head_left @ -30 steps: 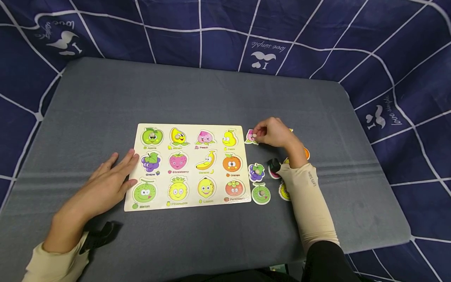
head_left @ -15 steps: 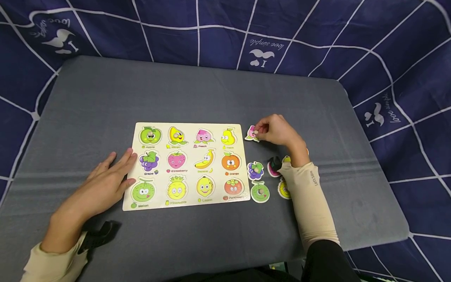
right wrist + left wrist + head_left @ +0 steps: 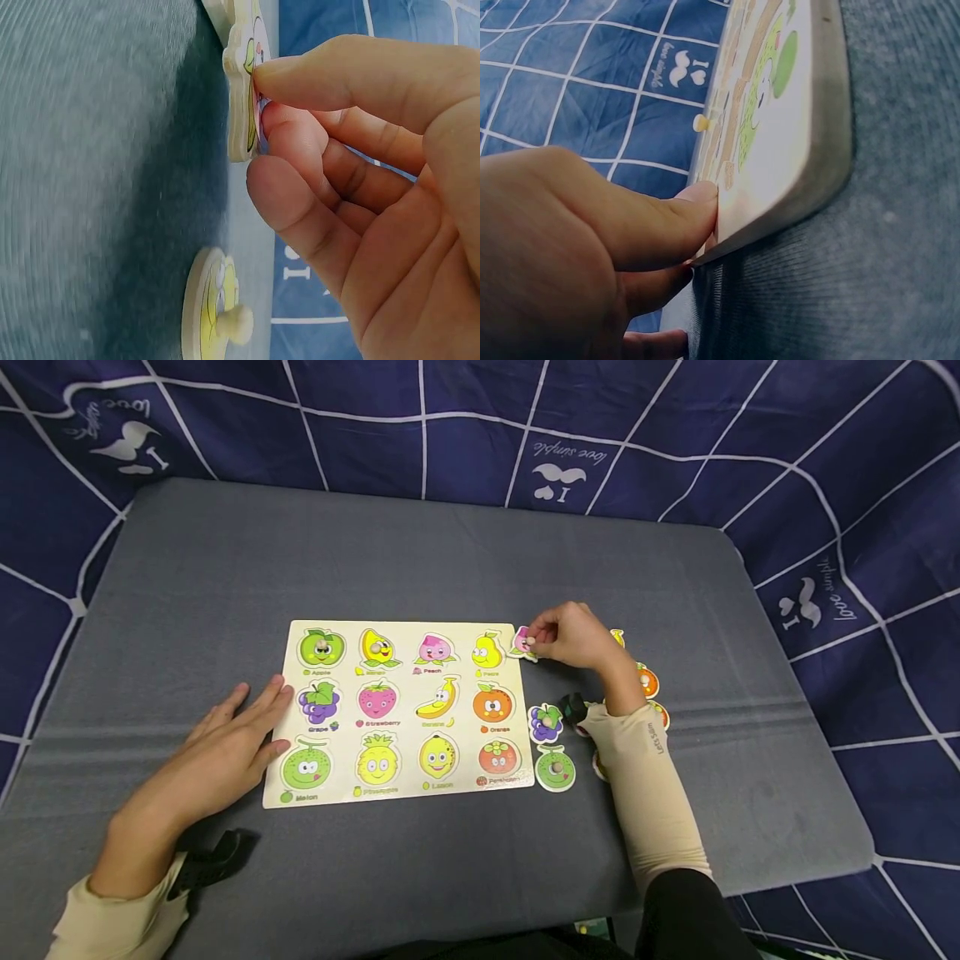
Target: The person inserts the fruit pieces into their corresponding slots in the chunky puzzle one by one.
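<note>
So there's dark blue fabric with a white grid [image 3: 480,452] hanging past the far edge of a gray-covered table [image 3: 420,560]. The wooden fruit puzzle board [image 3: 410,752] lies flat, roughly halfway between the table's far and near edges. Left hand [image 3: 225,752] is pretty much open, fingers stretched out, resting on the board's left edge with the thumb over the top. Right hand [image 3: 573,635] has its fingertips pinched on the peach piece [image 3: 522,643], which is tilted at the board's far right corner; can't tell if they touch. Melon piece [image 3: 555,769] sits just off the board's near right corner, with the grape piece [image 3: 545,724] right above it. The orange piece [image 3: 647,681] is farther toward the table's right edge, beside the forearm.
</note>
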The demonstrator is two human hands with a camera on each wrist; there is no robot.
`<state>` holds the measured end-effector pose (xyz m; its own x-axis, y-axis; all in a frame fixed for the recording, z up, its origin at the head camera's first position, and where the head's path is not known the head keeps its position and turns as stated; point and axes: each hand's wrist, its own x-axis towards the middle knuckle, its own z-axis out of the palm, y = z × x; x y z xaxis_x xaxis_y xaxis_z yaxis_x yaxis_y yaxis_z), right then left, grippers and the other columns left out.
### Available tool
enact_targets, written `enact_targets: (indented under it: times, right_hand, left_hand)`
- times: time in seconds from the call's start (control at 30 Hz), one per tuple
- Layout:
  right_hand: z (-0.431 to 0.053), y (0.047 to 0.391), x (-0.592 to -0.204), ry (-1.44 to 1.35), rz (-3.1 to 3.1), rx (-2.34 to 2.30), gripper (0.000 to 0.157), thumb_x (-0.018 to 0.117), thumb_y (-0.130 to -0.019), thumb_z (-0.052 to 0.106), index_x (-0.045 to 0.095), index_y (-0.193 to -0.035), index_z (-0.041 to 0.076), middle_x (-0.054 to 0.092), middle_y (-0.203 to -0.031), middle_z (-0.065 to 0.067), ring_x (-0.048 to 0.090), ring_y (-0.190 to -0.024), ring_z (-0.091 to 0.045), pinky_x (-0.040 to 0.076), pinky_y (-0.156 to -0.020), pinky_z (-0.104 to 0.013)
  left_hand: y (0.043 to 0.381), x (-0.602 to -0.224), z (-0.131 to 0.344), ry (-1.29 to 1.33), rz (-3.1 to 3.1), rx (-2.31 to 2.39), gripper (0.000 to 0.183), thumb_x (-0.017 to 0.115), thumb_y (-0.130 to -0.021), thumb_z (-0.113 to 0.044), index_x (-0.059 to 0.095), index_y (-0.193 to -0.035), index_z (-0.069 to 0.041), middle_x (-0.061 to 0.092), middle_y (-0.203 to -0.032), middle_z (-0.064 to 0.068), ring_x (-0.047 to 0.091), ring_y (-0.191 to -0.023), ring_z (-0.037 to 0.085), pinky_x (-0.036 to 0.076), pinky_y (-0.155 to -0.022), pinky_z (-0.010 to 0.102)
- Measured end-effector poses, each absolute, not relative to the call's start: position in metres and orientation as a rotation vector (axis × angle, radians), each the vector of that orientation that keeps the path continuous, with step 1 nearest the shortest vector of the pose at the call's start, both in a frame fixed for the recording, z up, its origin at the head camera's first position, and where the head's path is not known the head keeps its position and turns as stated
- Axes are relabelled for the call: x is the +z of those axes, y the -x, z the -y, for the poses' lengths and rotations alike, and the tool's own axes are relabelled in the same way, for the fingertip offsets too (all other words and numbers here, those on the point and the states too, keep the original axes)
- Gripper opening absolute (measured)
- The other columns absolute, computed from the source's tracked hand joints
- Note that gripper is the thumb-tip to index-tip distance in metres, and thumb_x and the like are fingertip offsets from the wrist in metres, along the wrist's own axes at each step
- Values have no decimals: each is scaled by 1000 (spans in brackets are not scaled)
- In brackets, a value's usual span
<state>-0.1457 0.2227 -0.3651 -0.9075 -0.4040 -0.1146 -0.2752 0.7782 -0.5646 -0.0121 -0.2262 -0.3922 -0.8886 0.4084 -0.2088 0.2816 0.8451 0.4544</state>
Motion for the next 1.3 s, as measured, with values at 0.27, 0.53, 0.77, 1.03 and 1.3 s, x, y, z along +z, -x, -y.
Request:
enact_targets:
  times: [0.27, 0.53, 0.77, 1.03, 1.3]
  right_hand:
    - [-214, 147, -366, 571, -2742, -830, 9, 77, -80, 6, 75, -88, 3, 64, -70, -3, 56, -65, -15, 46, -61, -28]
    - [-200, 147, -364, 600, -2729, -819, 8, 76, -81, 7, 75, -88, 4, 64, -69, -2, 55, -65, -15, 44, -61, -27]
    - [-185, 147, -362, 634, -2711, -829, 6, 74, -82, 6, 75, -88, 4, 63, -69, -1, 55, -64, -15, 43, -61, -26]
    - [-170, 148, -364, 648, -2696, -826, 6, 74, -82, 6, 75, -87, 4, 63, -68, -1, 55, -64, -13, 43, -61, -24]
    - [-158, 148, -365, 642, -2671, -812, 6, 74, -84, 7, 75, -89, 5, 63, -70, -1, 55, -66, -13, 43, -62, -24]
  left_hand:
    - [12, -392, 225, -519, -2731, 601, 68, 60, -99, -15, 25, -153, 5, 17, -160, 24, 10, -140, 59, 11, -103, 76]
    - [11, -392, 226, -517, -2732, 604, 69, 61, -99, -14, 24, -153, 5, 16, -160, 26, 10, -140, 60, 9, -105, 75]
    - [11, -392, 226, -510, -2726, 602, 69, 61, -99, -14, 24, -153, 5, 16, -160, 26, 9, -140, 59, 8, -105, 75]
    - [12, -392, 225, -501, -2718, 597, 69, 60, -99, -15, 22, -153, 6, 14, -160, 25, 6, -140, 60, 6, -106, 75]
    - [12, -392, 225, -507, -2723, 601, 68, 61, -99, -14, 24, -153, 6, 16, -160, 25, 9, -140, 60, 9, -105, 75]
